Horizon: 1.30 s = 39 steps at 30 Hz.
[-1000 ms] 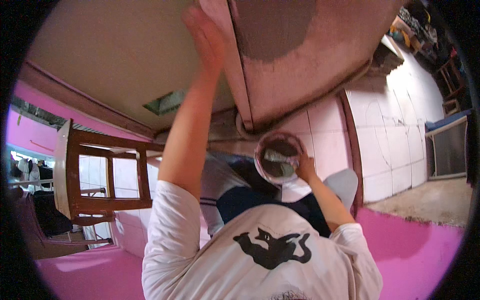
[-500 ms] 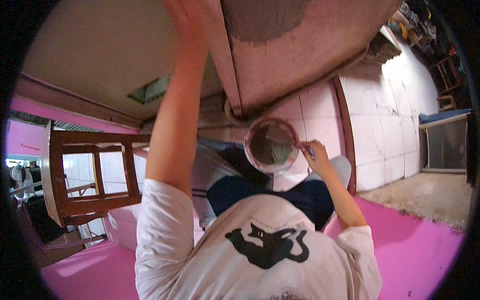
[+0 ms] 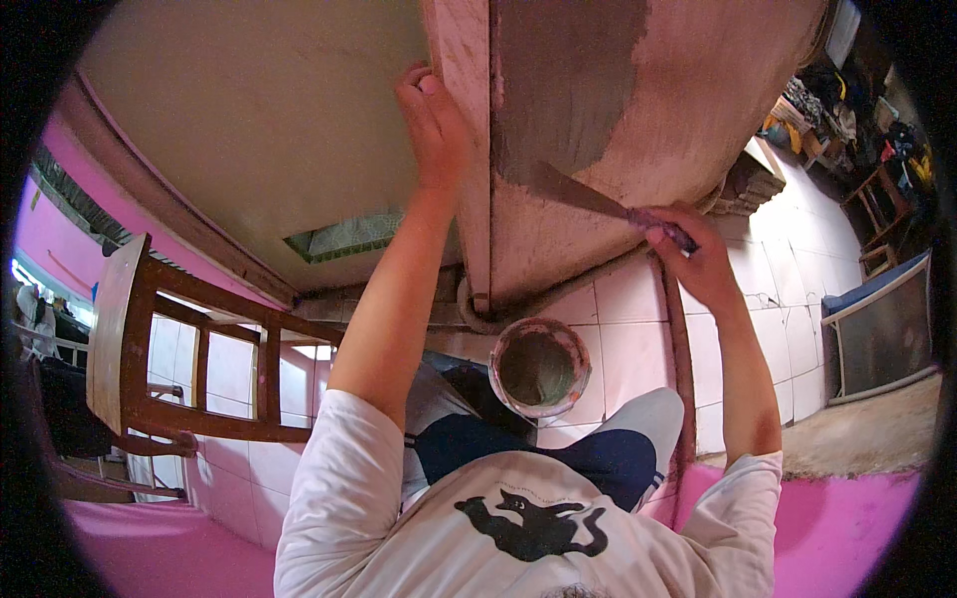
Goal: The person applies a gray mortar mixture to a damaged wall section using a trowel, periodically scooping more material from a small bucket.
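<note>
My left hand (image 3: 431, 125) is closed on the narrow edge of an upright, door-like panel (image 3: 658, 130), its fingers curled over the far side. In my right hand (image 3: 698, 254) is the dark handle of a putty knife (image 3: 588, 199). The knife's long blade points up and left, lying close to the panel face by the lower end of a wet-looking grey patch (image 3: 568, 90). Whether the whole blade touches the surface I cannot tell. Below the panel, between my legs, a round bucket (image 3: 578, 394) with smeared walls holds some greyish paste (image 3: 538, 371).
A wooden chair or stool frame (image 3: 135, 364) lies to the left. Pale floor tiles (image 3: 628, 339) surround the bucket. At the right stand a grey-and-blue boxy item (image 3: 882, 329) and a far heap of clutter (image 3: 827, 120). A dark strip (image 3: 683, 369) crosses the floor.
My right hand has risen from the bucket's rim to the panel face, bringing the putty knife up. My left hand shows lower on the panel edge, and the view has shifted upward.
</note>
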Available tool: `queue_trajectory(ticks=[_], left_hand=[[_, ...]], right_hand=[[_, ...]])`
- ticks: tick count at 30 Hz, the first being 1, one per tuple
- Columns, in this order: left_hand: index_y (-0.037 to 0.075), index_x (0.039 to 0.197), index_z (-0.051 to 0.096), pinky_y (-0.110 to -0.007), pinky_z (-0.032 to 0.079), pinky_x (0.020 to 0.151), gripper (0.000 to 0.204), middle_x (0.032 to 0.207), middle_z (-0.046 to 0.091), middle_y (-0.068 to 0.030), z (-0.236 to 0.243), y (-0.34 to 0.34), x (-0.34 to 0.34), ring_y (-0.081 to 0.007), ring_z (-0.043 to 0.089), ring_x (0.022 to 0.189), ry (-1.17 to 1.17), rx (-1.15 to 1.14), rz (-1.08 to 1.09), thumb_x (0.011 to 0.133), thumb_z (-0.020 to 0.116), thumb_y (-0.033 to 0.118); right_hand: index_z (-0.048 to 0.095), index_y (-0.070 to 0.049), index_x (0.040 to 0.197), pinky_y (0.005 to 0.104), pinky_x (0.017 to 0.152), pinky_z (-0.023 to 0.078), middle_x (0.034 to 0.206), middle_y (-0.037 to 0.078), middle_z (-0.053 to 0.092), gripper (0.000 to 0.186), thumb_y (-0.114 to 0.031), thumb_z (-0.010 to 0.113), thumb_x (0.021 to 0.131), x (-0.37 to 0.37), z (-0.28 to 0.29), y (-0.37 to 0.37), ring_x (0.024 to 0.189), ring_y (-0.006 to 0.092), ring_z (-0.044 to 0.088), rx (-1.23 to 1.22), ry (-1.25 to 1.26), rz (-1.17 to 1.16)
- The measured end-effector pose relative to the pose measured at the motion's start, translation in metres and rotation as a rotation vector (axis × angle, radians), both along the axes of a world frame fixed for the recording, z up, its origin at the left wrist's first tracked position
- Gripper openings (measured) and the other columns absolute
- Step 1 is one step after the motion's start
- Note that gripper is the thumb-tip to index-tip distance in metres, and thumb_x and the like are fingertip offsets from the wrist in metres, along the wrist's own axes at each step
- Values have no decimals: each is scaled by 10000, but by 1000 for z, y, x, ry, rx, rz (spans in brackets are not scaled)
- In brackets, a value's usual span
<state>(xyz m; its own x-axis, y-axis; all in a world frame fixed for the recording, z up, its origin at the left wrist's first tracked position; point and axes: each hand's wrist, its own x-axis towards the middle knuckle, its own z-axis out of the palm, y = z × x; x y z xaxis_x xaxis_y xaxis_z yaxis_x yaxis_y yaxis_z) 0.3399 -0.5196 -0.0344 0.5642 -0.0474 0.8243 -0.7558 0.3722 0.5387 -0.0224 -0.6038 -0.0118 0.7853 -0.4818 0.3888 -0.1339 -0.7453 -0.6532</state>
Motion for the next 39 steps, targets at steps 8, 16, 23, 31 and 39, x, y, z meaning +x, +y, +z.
queue_trajectory(ticks=[8, 16, 23, 31, 39], left_hand=[[-89, 1260, 450, -451, 382, 1050, 532, 1246, 519, -272, 0, -1, 5, -397, 516, 1162, 33, -35, -64, 1109, 347, 411], [-51, 1285, 449, -444, 381, 1056, 543, 1237, 531, -231, 3, 0, -7, -341, 515, 1157, -9, 2, -7, 1117, 305, 445], [-92, 1308, 425, -434, 375, 1055, 545, 1265, 512, -266, 1, 1, -1, -363, 510, 1174, 12, 46, -74, 1116, 319, 408], [-85, 1312, 430, -411, 371, 1059, 471, 1276, 507, -240, 0, -2, -4, -323, 501, 1169, 29, -29, -128, 1116, 336, 333], [-74, 1303, 434, -403, 368, 1070, 450, 1296, 504, -223, -3, 0, -7, -319, 501, 1192, 63, -46, -168, 1120, 324, 323]], right_hand=[[699, -13, 1201, 284, 899, 479, 1061, 72, 684, 256, -153, 692, 987, 44, 47, -33, 984, 158, 618, -131, -19, 143], [707, -25, 1215, 306, 893, 512, 1103, 55, 706, 313, -250, 691, 999, 62, 49, -57, 1016, 143, 627, -35, -20, 159], [745, -24, 1131, 285, 822, 517, 951, 33, 714, 372, -364, 698, 988, 78, 64, -86, 905, 118, 650, 42, 36, 201], [758, -78, 1098, 248, 717, 488, 834, -29, 659, 386, -440, 678, 993, 96, 94, -110, 793, 71, 592, 114, 130, 221], [758, -42, 1024, 257, 633, 462, 781, -2, 650, 345, -379, 695, 989, 109, 106, -111, 701, 80, 561, 147, 136, 267]])
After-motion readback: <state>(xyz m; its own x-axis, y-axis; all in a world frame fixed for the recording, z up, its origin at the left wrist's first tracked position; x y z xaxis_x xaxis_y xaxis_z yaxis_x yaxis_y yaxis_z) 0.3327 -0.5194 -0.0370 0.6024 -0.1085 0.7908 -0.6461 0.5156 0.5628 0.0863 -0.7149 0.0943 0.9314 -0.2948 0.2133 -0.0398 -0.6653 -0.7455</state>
